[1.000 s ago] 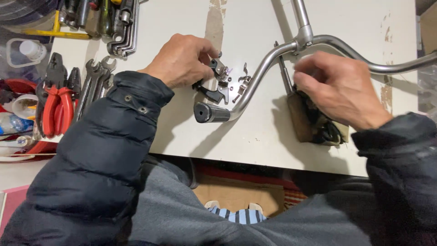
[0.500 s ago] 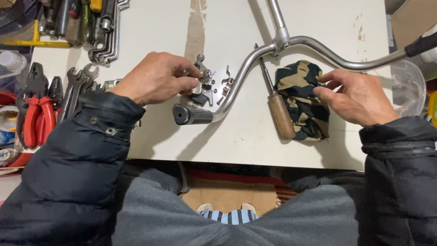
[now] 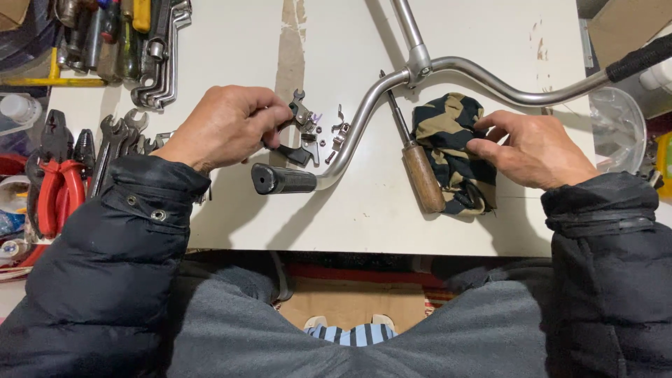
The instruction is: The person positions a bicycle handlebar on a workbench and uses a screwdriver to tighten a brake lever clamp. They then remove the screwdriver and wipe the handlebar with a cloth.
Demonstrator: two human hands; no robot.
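A silver bicycle handlebar (image 3: 364,119) with black grips lies across the white table (image 3: 350,217). My left hand (image 3: 227,126) pinches a small black brake lever part (image 3: 290,133) beside a cluster of small metal brackets and nuts (image 3: 325,133). My right hand (image 3: 535,150) rests on a tan and black camouflage cloth (image 3: 451,147), fingers gripping its edge. A screwdriver with a wooden handle (image 3: 422,176) lies against the cloth's left side.
Wrenches (image 3: 115,136) and red-handled pliers (image 3: 52,189) lie at the left. More wrenches and tools (image 3: 154,49) are at the top left. A clear plastic container (image 3: 619,129) sits at the right edge. My knees are below the table's front edge.
My right hand slid off the cloth toward the right, uncovering the cloth and the screwdriver handle. My left hand stayed at the small parts. The view shifted slightly.
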